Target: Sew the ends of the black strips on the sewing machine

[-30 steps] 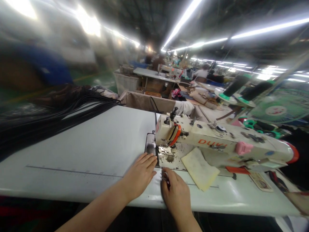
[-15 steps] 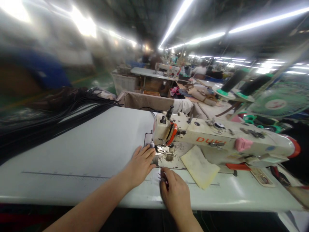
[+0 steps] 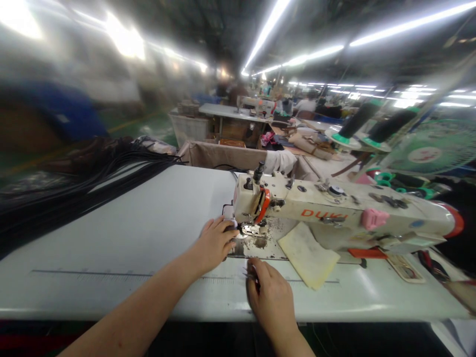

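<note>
My left hand (image 3: 215, 245) lies with its fingers spread at the needle area of a white sewing machine (image 3: 290, 203), its fingertips beside the presser foot (image 3: 251, 229). Nothing shows in its grasp. My right hand (image 3: 271, 295) rests on the white table (image 3: 148, 223) just in front of the metal bed plate. Its fingers are curled round a small dark tool with thin metal tips (image 3: 251, 272), perhaps thread snips, mostly hidden by the hand. A pale yellow cloth (image 3: 308, 255) lies to the right, partly on the bed plate.
Black strips (image 3: 92, 181) lie in a bundle over the table's left side. Behind the machine are a fabric-lined bin (image 3: 226, 154) and piled pieces. Thread cones (image 3: 359, 119) and a green fan (image 3: 427, 153) stand at the right. A small tray (image 3: 405, 267) sits at the machine's base.
My left hand has shifted slightly left, its fingers a little more bent. My right hand stays in place, still round the small tool.
</note>
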Available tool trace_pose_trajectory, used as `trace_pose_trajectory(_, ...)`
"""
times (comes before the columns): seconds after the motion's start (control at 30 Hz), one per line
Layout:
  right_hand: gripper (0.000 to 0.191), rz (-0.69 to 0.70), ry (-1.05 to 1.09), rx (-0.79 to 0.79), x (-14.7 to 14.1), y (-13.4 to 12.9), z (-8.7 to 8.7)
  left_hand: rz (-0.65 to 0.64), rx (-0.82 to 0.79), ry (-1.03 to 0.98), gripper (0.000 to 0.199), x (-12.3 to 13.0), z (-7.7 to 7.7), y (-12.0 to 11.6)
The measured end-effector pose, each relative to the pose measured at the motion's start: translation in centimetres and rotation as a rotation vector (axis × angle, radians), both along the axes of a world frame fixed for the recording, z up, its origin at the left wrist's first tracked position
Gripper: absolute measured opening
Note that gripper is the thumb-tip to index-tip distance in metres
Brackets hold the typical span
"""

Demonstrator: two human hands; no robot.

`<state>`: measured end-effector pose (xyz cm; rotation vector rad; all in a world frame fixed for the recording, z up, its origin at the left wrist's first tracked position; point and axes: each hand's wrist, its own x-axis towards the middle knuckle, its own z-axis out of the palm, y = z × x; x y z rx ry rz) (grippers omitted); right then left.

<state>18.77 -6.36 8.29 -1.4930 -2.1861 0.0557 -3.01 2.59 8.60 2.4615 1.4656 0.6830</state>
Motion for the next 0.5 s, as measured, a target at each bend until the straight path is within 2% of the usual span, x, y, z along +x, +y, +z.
trace_pose_trajectory(0.13,0.039,-0.005,-0.006,0.011,0.0,-0.1,0.0,-0.021,-0.055,-0.125,0.027,-0.4,0.0,3.5)
trace_pose_trajectory(0.27,0.038,-0.018,-0.003,0.037,-0.2,-0.2,0.2,-0.066,-0.059,-0.136,0.029,0.3,0.2,6.6)
trace_pose_trajectory(0.37,0.036,-0.025,0.004,0.045,-0.3,-0.3,0.4,-0.149,-0.063,-0.129,0.029,0.9,0.6,7.9)
trace_pose_trajectory(0.5,0.037,-0.032,0.026,0.04,-0.4,-0.3,0.4,-0.207,-0.052,-0.138,0.032,0.7,1.1,8.6)
